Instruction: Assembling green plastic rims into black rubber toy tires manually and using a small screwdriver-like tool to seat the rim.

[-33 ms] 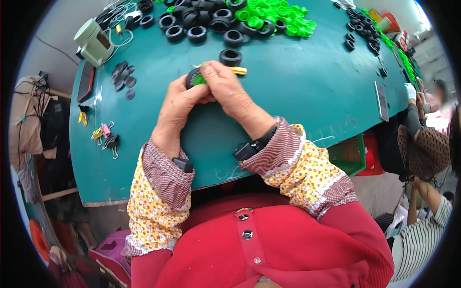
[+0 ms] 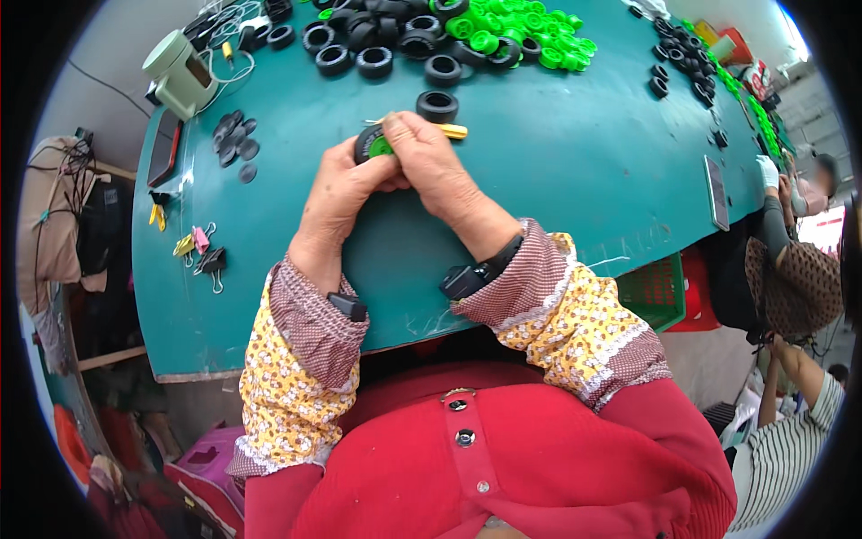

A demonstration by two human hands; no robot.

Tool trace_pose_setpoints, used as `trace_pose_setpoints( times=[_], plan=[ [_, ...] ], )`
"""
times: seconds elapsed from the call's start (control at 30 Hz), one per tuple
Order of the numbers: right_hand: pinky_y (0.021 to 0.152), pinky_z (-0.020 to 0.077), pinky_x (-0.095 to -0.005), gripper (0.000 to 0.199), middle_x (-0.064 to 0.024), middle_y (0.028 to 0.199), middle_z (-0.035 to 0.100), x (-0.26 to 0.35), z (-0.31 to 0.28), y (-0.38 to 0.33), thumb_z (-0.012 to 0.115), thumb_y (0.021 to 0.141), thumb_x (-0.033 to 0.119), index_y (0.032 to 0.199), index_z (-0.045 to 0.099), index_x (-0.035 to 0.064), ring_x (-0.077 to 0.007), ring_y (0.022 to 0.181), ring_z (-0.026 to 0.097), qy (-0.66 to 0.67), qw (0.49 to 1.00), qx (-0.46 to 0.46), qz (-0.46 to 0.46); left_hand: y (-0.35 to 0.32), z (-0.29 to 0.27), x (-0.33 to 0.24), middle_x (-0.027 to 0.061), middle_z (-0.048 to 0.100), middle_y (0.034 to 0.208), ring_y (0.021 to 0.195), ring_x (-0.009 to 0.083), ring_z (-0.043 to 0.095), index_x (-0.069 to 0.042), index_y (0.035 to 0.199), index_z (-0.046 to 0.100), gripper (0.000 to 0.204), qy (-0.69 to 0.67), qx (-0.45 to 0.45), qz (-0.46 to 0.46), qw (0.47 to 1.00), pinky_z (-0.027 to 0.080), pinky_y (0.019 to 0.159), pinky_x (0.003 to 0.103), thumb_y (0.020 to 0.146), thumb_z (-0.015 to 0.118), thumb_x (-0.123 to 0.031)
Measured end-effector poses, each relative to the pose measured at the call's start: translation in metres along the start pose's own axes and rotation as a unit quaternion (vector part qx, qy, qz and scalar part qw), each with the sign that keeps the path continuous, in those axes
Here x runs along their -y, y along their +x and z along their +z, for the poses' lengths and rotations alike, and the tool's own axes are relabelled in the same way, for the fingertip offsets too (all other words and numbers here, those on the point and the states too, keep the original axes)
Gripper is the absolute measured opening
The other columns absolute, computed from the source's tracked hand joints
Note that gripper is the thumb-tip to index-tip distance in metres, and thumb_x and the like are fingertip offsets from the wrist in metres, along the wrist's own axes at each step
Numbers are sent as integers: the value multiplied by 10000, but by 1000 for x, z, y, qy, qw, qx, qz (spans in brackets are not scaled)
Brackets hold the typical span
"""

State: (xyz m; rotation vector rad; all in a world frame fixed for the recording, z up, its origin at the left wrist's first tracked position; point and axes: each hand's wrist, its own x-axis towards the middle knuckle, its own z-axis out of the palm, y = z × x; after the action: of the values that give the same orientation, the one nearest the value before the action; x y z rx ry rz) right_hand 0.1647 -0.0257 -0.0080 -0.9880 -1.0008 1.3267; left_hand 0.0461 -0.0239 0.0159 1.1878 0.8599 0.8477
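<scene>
At eleven o'clock, above the green worktop (image 2: 557, 171), your left hand (image 2: 339, 184) and right hand (image 2: 431, 162) have their fingers closed on a black-tyred green wheel (image 2: 365, 144). One yellow handle (image 2: 455, 131) shows at your right hand's one o'clock; a loose tyre (image 2: 437, 117) sits beyond, at twelve.
</scene>
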Motion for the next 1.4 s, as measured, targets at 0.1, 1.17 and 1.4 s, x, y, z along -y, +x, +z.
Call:
trace_pose_setpoints(
  times=[0.1,1.17,1.4],
  plan=[
    [522,392,-221,238,0,671,469,4,4,-2,435,891,236,789,509,34,-66,597,428,33,999,-9,33,-2,-3,2,39,583,749,658,99,572,0,901,539,223,16,6,-1,1000,464,609,195,748,610,-147],
    [676,452,-218,279,-79,891,582,16,1,-4,567,810,141,1009,527,-50,-103,772,549,-86,995,43,6,5,-29,10,71,589,826,696,169,604,-18,960,528,229,-229,-64,35,971,497,575,238,831,508,-207],
    [684,436,-233,311,-45,898,579,8,0,-1,598,794,223,993,544,-11,-102,786,549,-147,984,-8,-97,9,-24,12,59,590,793,679,136,595,-22,910,561,233,-196,-83,42,976,500,575,235,842,522,-241]
  ],
)
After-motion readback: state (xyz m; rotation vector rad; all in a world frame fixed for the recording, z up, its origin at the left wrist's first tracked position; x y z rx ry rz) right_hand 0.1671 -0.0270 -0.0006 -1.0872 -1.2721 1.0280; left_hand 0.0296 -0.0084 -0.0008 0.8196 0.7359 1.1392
